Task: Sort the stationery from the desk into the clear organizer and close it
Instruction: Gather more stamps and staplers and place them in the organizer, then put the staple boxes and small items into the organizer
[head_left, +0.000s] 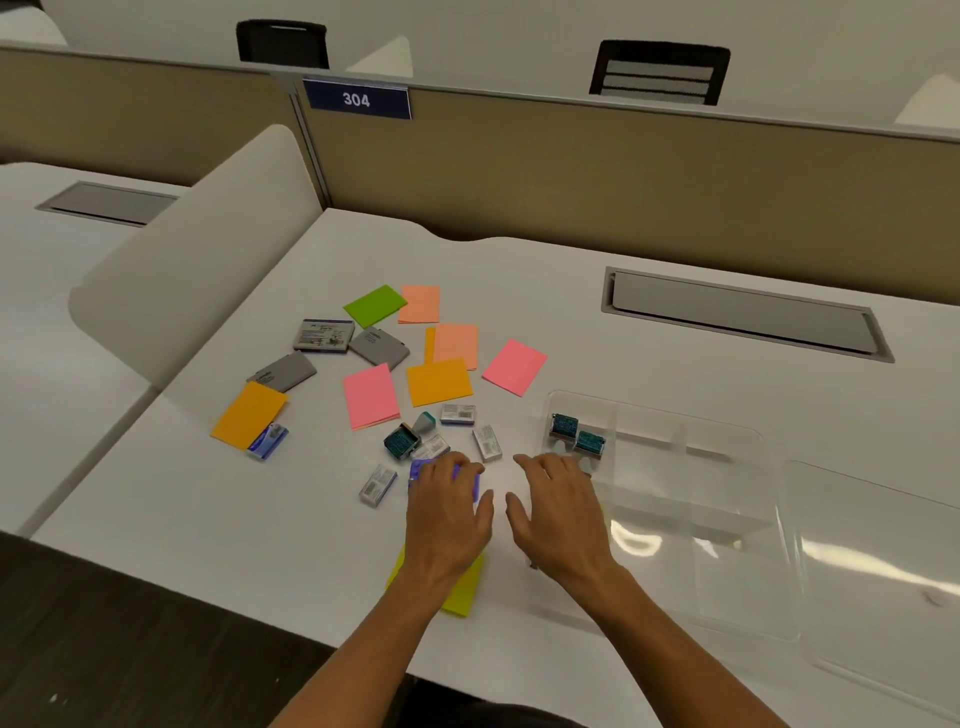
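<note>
The sorting has barely begun. The organizer (675, 499) lies open at the right of the desk (545, 280), its lid (878, 561) folded out flat on its far right side. Only two teal stamps (576, 434) sit in it, both in its far-left compartment; the other compartments look bare, though glare makes that hard to confirm.

Everything else lies on the desk to the organizer's left. Nearest it are small staple boxes (487, 442) and a third teal stamp (401, 440) with its cap (425, 422) beside it. Farther left and beyond are sticky-note pads (439, 382) in pink, orange, peach and green, three grey boxes (378, 346), and a blue item (267, 441) tucked at the edge of the leftmost orange pad. A yellow pad (462, 592) lies left of the organizer's near corner, partly under the left wrist.

The left hand (447, 506) rests palm down on a purple item (415, 470), fingers curled loosely over it; whether they actually grip it I cannot tell. The right hand (558, 512) hovers just off the organizer's left edge, fingers straight and slightly spread, holding nothing.

By my judgement nearly all remains: the staple boxes, the loose stamp, the pads, the grey boxes and the blue and purple pieces, then swinging the lid over to close.
</note>
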